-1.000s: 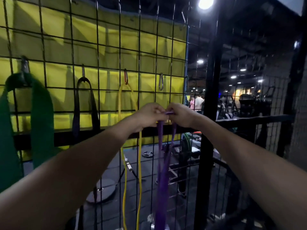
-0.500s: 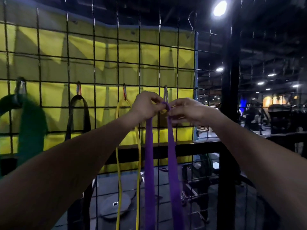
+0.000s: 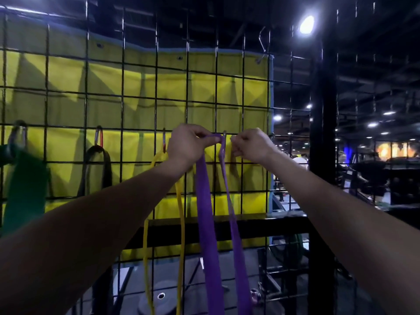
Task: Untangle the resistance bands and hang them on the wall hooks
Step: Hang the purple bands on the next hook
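Note:
A purple resistance band (image 3: 204, 201) hangs in a long loop in front of the black wire grid wall (image 3: 122, 92). My left hand (image 3: 186, 144) pinches the top of the band right at a metal hook (image 3: 224, 135) on the grid. My right hand (image 3: 252, 144) is curled beside that hook, touching the band's right strand; its fingertips are hidden. A yellow band (image 3: 179, 214) hangs from a red clip (image 3: 164, 142) just left. A black band (image 3: 95, 169) and a green band (image 3: 22, 185) hang from their own clips further left.
A yellow tarp (image 3: 136, 83) backs the grid. A thick black post (image 3: 322, 133) stands to the right, with gym machines and people beyond it. Weight plates (image 3: 159, 298) lie on the floor behind the grid.
Both hands have lifted the purple band's top up to the level of the free hook, and my view has tilted upward. The other bands hang as before.

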The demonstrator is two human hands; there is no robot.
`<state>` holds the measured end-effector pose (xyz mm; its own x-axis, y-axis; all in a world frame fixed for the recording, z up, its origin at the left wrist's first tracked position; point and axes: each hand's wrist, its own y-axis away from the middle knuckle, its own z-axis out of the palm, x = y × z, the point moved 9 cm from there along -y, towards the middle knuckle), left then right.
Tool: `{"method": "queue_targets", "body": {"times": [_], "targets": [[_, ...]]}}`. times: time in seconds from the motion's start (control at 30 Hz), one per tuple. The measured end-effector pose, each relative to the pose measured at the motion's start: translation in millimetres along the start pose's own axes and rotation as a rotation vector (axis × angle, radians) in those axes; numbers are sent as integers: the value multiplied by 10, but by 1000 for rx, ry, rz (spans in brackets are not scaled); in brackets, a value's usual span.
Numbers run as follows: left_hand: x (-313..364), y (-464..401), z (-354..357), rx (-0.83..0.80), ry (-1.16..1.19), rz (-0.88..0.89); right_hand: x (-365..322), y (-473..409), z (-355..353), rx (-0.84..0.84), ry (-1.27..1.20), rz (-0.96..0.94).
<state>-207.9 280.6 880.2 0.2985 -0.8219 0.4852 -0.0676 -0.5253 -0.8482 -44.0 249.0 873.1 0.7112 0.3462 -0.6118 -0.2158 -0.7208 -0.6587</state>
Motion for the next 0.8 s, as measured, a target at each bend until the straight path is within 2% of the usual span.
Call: {"method": "queue_targets", "body": {"times": [0.07, 0.27, 0.6, 0.8], "targets": [[20, -37, 20, -25, 21, 8, -5, -43, 27, 24, 56, 1], [6, -64, 93, -72, 62, 21, 56, -103, 98, 59, -241, 131], [34, -51, 98, -127, 175, 41, 39, -28, 148, 18, -469, 241], [8, -20, 128, -164, 265, 28, 51, -47, 168, 24, -497, 288]]}}
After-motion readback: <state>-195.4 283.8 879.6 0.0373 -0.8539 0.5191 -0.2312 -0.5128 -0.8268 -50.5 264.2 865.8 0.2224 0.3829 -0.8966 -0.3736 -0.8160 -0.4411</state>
